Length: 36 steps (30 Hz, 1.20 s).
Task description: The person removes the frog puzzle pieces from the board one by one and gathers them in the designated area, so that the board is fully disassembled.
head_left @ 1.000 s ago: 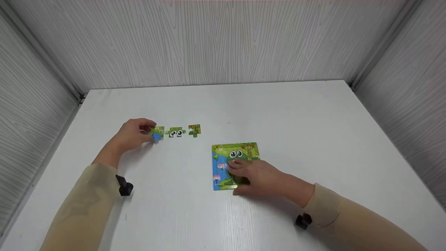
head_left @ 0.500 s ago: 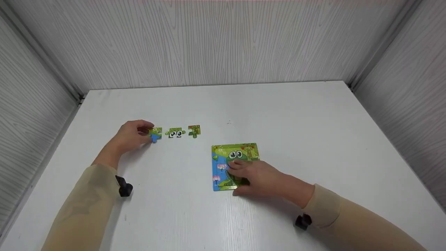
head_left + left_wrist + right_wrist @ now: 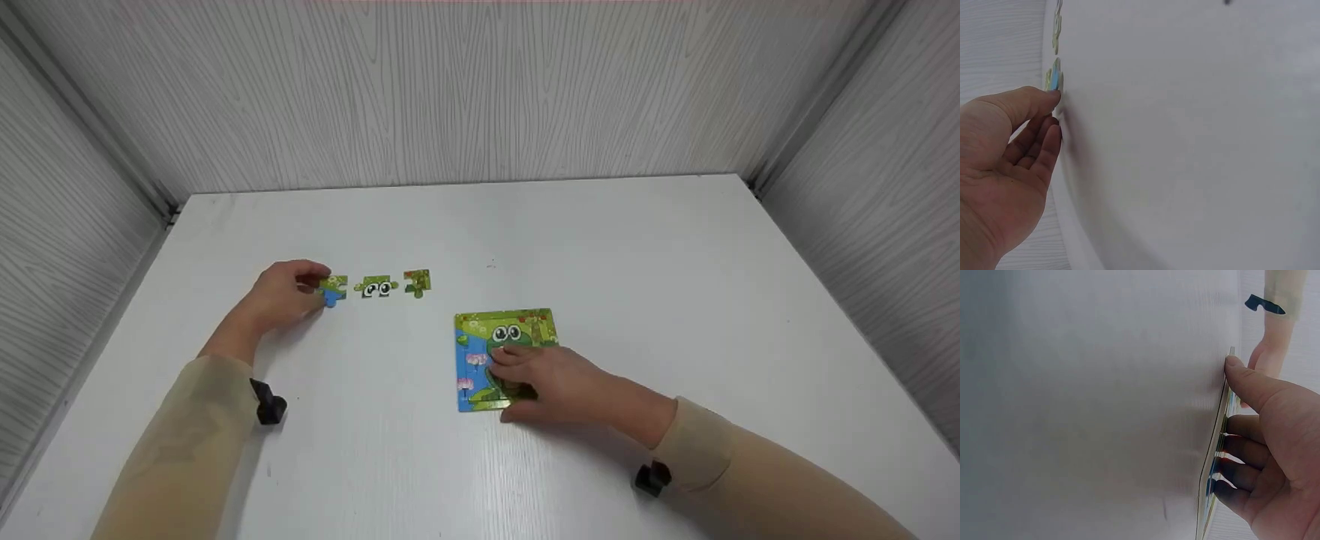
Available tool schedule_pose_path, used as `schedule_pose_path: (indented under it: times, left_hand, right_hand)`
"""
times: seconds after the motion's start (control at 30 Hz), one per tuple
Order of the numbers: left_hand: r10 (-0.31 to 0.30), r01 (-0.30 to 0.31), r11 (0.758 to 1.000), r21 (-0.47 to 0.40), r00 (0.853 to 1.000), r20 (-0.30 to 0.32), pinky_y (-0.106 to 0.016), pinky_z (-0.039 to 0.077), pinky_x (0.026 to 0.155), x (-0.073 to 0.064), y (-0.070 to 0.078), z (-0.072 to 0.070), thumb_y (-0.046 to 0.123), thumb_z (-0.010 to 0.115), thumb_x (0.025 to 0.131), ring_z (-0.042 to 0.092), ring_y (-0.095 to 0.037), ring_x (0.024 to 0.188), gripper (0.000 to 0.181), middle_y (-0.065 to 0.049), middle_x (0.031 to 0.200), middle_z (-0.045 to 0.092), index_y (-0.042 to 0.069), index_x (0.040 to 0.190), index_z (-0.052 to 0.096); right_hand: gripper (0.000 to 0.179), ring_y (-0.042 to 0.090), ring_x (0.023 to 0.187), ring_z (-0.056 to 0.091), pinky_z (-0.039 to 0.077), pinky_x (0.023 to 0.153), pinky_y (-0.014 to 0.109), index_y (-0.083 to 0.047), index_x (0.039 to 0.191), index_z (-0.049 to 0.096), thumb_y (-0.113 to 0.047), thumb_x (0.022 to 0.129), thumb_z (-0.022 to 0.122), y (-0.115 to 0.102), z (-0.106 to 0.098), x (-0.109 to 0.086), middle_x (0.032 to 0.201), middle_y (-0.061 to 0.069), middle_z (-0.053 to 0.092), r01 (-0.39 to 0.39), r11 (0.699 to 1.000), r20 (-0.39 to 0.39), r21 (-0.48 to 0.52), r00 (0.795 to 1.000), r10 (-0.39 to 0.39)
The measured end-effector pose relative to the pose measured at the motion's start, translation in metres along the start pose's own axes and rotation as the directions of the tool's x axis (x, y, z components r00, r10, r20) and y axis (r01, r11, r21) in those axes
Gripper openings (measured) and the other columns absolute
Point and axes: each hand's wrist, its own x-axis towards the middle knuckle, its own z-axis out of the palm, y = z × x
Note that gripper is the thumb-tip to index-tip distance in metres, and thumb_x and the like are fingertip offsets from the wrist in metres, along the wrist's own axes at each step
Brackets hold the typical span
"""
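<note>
At the left end of a short row, my left hand pinches the left edge of a green and blue jigsaw piece. The left wrist view shows this piece edge-on, its blue part right at the thumb tip. Beside it lie a green piece with frog eyes and a green piece with red spots. My right hand rests on the square frog puzzle board, fingertips on its face and thumb at its near edge. The hand hides the board's lower right part.
Everything lies on a white table. Pale wood-grain panels stand along the back and both sides. Each sleeve carries a small black wrist mount, one at the left wrist and one at the right wrist.
My left hand and the green and blue jigsaw piece have shifted slightly left and nearer, widening the gap to the eye piece. My right hand stays on the board.
</note>
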Motion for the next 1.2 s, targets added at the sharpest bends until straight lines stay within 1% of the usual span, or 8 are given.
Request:
schedule_pose_path:
  times: [0.13, 0.4, 0.57, 0.8, 0.93, 1.03, 1.1, 1.2]
  left_hand:
    - [-0.005, 0.005, 1.000, 0.002, 1.000, -0.002, -0.055, 0.039, 0.116, 0.000, 0.001, 0.001, 0.006, 0.064, 0.098, 0.050, -0.037, 0.129, 0.050, -0.020, 0.142, 0.057, 0.003, 0.148, 0.055]
    - [-0.014, 0.014, 1.000, -0.013, 1.000, -0.015, -0.056, 0.039, 0.116, -0.002, -0.001, 0.002, 0.006, 0.064, 0.099, 0.050, -0.037, 0.129, 0.052, -0.019, 0.143, 0.056, 0.004, 0.150, 0.054]
    - [-0.007, 0.007, 1.000, -0.024, 1.000, -0.010, -0.055, 0.038, 0.117, -0.003, -0.002, 0.001, 0.006, 0.065, 0.098, 0.049, -0.037, 0.133, 0.054, -0.019, 0.146, 0.056, 0.003, 0.151, 0.053]
    - [0.006, -0.006, 0.998, -0.056, 1.000, -0.012, -0.054, 0.038, 0.117, -0.005, 0.000, -0.003, 0.004, 0.063, 0.098, 0.049, -0.037, 0.138, 0.055, -0.021, 0.146, 0.055, 0.002, 0.152, 0.052]
    - [0.006, -0.008, 0.997, -0.073, 1.000, -0.022, -0.054, 0.039, 0.117, -0.011, 0.006, -0.006, 0.006, 0.067, 0.100, 0.048, -0.038, 0.139, 0.054, -0.021, 0.147, 0.054, 0.003, 0.152, 0.052]
    - [0.022, -0.025, 0.997, -0.069, 0.999, -0.034, -0.054, 0.041, 0.116, -0.015, 0.014, -0.008, 0.009, 0.068, 0.101, 0.049, -0.039, 0.140, 0.053, -0.021, 0.148, 0.054, 0.003, 0.152, 0.053]
    - [0.039, -0.042, 0.997, -0.063, 0.999, -0.038, -0.053, 0.042, 0.115, -0.018, 0.021, -0.007, 0.011, 0.068, 0.102, 0.049, -0.039, 0.140, 0.052, -0.021, 0.149, 0.053, 0.003, 0.152, 0.053]
    - [0.085, -0.088, 0.994, -0.058, 0.996, -0.038, -0.052, 0.043, 0.114, -0.024, 0.035, -0.005, 0.013, 0.068, 0.102, 0.051, -0.039, 0.139, 0.052, -0.022, 0.149, 0.053, 0.003, 0.151, 0.054]
  right_hand:
    - [0.075, 0.028, 0.153, 0.039, 0.040, 0.117, 0.052, -0.011, 0.158, 0.051, -0.052, 0.098, 0.073, 0.000, 0.000, 0.001, 0.165, 0.006, 0.043, -0.018, 1.000, 0.015, -0.005, 1.000, 0.018]
    - [0.076, 0.028, 0.153, 0.040, 0.041, 0.116, 0.052, -0.012, 0.157, 0.052, -0.053, 0.098, 0.073, -0.001, 0.001, 0.001, 0.166, 0.005, 0.043, -0.028, 1.000, 0.009, -0.007, 1.000, 0.028]
    - [0.075, 0.028, 0.152, 0.041, 0.041, 0.116, 0.050, -0.011, 0.157, 0.052, -0.053, 0.098, 0.073, -0.001, 0.002, 0.001, 0.165, 0.006, 0.044, -0.022, 1.000, 0.006, -0.013, 1.000, 0.022]
    - [0.074, 0.030, 0.151, 0.042, 0.042, 0.115, 0.052, -0.009, 0.156, 0.053, -0.052, 0.099, 0.072, -0.002, -0.001, 0.001, 0.164, 0.008, 0.044, -0.004, 0.999, -0.006, -0.035, 1.000, 0.003]
    - [0.074, 0.029, 0.151, 0.042, 0.042, 0.115, 0.052, -0.010, 0.156, 0.053, -0.053, 0.098, 0.073, -0.002, -0.001, 0.001, 0.165, 0.007, 0.044, -0.003, 1.000, -0.014, -0.023, 1.000, 0.003]
    - [0.073, 0.029, 0.151, 0.042, 0.042, 0.115, 0.052, -0.010, 0.155, 0.054, -0.052, 0.098, 0.073, -0.001, -0.001, 0.001, 0.164, 0.007, 0.045, 0.001, 1.000, -0.022, -0.007, 1.000, -0.001]
    - [0.072, 0.028, 0.151, 0.043, 0.043, 0.115, 0.051, -0.010, 0.154, 0.055, -0.051, 0.099, 0.073, 0.001, -0.001, 0.001, 0.163, 0.007, 0.046, 0.005, 1.000, -0.029, 0.002, 1.000, -0.004]
    - [0.067, 0.026, 0.149, 0.045, 0.044, 0.115, 0.050, -0.010, 0.153, 0.058, -0.049, 0.100, 0.073, 0.003, 0.000, 0.002, 0.161, 0.007, 0.049, 0.013, 1.000, -0.049, 0.015, 0.999, -0.012]
